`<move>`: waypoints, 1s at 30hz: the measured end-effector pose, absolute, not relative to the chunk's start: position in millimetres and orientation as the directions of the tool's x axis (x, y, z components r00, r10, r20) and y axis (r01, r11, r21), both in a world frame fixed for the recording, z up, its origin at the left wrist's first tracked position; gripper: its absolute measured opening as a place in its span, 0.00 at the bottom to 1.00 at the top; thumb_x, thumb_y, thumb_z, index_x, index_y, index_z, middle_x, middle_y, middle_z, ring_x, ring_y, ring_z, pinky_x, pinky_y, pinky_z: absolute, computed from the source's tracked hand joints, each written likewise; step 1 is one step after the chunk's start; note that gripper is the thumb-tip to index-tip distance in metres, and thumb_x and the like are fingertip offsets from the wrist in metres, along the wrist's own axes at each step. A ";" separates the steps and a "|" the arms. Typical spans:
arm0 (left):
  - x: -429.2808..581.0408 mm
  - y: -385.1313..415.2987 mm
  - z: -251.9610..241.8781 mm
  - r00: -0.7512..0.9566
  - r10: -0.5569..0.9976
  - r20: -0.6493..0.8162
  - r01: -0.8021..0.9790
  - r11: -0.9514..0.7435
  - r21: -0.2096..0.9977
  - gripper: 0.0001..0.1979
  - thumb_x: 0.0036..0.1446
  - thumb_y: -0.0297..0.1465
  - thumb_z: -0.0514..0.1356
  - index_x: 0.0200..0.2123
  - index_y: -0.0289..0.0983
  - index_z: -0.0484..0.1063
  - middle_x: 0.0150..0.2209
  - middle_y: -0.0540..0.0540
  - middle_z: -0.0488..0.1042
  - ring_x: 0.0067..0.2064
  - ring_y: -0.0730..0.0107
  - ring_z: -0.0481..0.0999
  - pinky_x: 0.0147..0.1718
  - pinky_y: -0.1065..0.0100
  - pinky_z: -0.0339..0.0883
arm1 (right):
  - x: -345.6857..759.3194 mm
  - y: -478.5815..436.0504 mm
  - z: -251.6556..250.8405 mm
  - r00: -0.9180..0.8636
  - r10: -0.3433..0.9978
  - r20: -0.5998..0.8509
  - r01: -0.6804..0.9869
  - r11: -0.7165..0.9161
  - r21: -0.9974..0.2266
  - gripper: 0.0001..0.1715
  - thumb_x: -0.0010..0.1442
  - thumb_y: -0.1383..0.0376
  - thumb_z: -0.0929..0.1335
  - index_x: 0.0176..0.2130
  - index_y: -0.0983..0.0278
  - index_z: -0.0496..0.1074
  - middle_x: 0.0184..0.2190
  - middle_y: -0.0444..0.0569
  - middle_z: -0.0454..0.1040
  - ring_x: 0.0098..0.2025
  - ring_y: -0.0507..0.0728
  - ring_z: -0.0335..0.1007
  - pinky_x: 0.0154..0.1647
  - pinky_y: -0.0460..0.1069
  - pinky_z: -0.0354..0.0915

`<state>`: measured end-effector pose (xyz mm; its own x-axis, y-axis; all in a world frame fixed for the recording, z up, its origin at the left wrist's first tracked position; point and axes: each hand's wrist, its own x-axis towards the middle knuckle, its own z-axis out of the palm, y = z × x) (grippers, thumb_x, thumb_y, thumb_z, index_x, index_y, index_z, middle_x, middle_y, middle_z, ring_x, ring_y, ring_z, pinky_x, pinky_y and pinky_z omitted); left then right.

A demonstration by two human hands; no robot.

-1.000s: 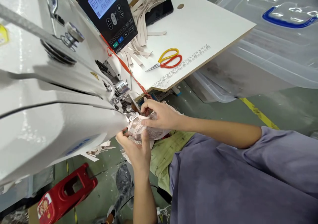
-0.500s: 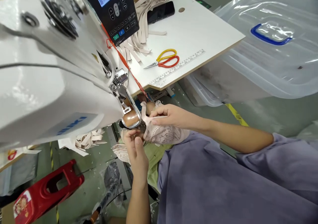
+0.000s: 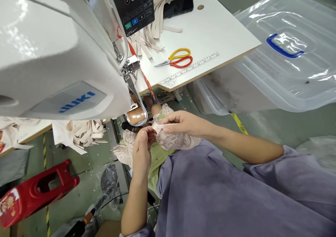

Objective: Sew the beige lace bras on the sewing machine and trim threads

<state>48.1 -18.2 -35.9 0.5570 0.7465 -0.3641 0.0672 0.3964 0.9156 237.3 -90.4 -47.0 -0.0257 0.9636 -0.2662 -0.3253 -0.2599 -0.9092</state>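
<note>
Both hands meet just below the head of a white sewing machine (image 3: 65,72). My right hand (image 3: 181,122) pinches a pale pink lace piece (image 3: 174,140) and a thin strip of it between thumb and fingers. My left hand (image 3: 141,151) is closed on the same lace from the near side, thumb tip against the strip. More lace (image 3: 123,152) hangs to the left of that hand. The machine's presser arm and a brown post (image 3: 136,116) sit just above the hands.
Yellow and red scissors (image 3: 177,58) lie on the white table (image 3: 215,27) beside beige strips (image 3: 154,23) and a black phone (image 3: 178,6). A clear plastic bin with a blue handle (image 3: 283,55) stands at right. A red stool (image 3: 34,191) is on the floor at left.
The lace has come away from the needle area toward my lap. My left hand rose to pinch the strip beside my right hand. The view shifted left and down.
</note>
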 end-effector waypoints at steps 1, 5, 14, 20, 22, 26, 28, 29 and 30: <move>48.3 -17.5 -35.9 0.558 0.742 -0.372 0.050 0.418 0.907 0.22 0.62 0.50 0.58 0.42 0.36 0.76 0.39 0.44 0.78 0.40 0.67 0.77 0.42 0.65 0.70 | 236.9 -91.0 -47.3 -0.025 0.964 -0.264 -0.302 -0.259 -0.917 0.16 0.56 0.54 0.75 0.37 0.63 0.81 0.33 0.45 0.77 0.34 0.52 0.71 0.35 0.46 0.63; 50.1 -14.6 -34.2 0.580 0.700 -0.416 0.026 0.495 0.869 0.25 0.60 0.52 0.59 0.45 0.36 0.79 0.48 0.39 0.79 0.48 0.59 0.78 0.47 0.61 0.71 | 234.9 -93.3 -46.3 -0.020 0.965 -0.261 -0.237 -0.258 -0.937 0.18 0.57 0.53 0.74 0.41 0.62 0.81 0.39 0.46 0.79 0.40 0.55 0.73 0.40 0.47 0.66; 54.2 -8.8 -10.4 0.664 0.645 -0.379 -0.087 0.570 0.817 0.16 0.60 0.45 0.63 0.40 0.38 0.81 0.43 0.45 0.81 0.50 0.60 0.78 0.51 0.62 0.70 | 238.6 -86.1 -62.0 -0.093 0.989 -0.112 0.153 -0.097 -0.983 0.22 0.66 0.49 0.65 0.44 0.62 0.78 0.47 0.50 0.79 0.48 0.59 0.73 0.47 0.50 0.64; -20.4 61.0 44.6 0.576 0.784 -0.230 -0.358 0.495 0.792 0.07 0.64 0.30 0.63 0.32 0.37 0.73 0.17 0.60 0.67 0.24 0.80 0.70 0.39 0.66 0.75 | 256.9 -90.7 -104.2 -0.286 0.948 -0.139 0.676 0.097 -0.730 0.28 0.72 0.52 0.55 0.41 0.64 0.76 0.35 0.52 0.77 0.35 0.57 0.70 0.37 0.51 0.59; -49.8 86.6 56.3 0.424 0.879 -0.220 -0.474 0.422 0.772 0.13 0.71 0.29 0.51 0.33 0.38 0.69 0.20 0.61 0.70 0.25 0.83 0.69 0.39 0.70 0.72 | 266.4 -97.1 -111.6 -0.310 0.945 -0.104 0.673 0.141 -0.726 0.28 0.73 0.52 0.55 0.41 0.64 0.76 0.34 0.53 0.76 0.37 0.58 0.69 0.40 0.52 0.60; -97.9 127.8 57.1 0.225 0.954 -0.198 -0.566 0.294 0.770 0.20 0.75 0.31 0.39 0.34 0.38 0.66 0.21 0.62 0.70 0.24 0.87 0.66 0.35 0.75 0.66 | 287.5 -106.5 -115.6 -0.284 0.950 -0.128 0.596 0.071 -0.800 0.27 0.71 0.49 0.58 0.40 0.63 0.77 0.43 0.56 0.76 0.49 0.61 0.69 0.52 0.56 0.62; -117.6 144.2 48.9 0.149 0.964 -0.219 -0.551 0.265 0.791 0.20 0.75 0.32 0.39 0.34 0.38 0.65 0.20 0.62 0.69 0.22 0.87 0.64 0.32 0.76 0.64 | 295.1 -108.4 -116.0 -0.243 0.951 -0.191 0.533 -0.033 -0.845 0.27 0.69 0.47 0.60 0.39 0.62 0.78 0.53 0.56 0.73 0.55 0.62 0.67 0.56 0.57 0.62; -126.5 151.5 43.8 0.106 0.968 -0.225 -0.540 0.247 0.805 0.20 0.75 0.33 0.40 0.33 0.38 0.65 0.19 0.62 0.68 0.21 0.87 0.63 0.30 0.76 0.62 | 297.3 -108.9 -116.8 -0.215 0.949 -0.228 0.500 -0.094 -0.861 0.27 0.68 0.46 0.61 0.38 0.61 0.77 0.56 0.56 0.71 0.56 0.62 0.68 0.55 0.57 0.64; -134.8 157.8 38.6 0.062 0.972 -0.228 -0.529 0.226 0.818 0.19 0.75 0.33 0.41 0.32 0.38 0.64 0.18 0.62 0.67 0.20 0.86 0.62 0.27 0.77 0.61 | 298.2 -109.3 -118.2 -0.182 0.946 -0.269 0.468 -0.158 -0.870 0.27 0.67 0.45 0.61 0.39 0.61 0.77 0.57 0.55 0.71 0.54 0.62 0.69 0.54 0.56 0.65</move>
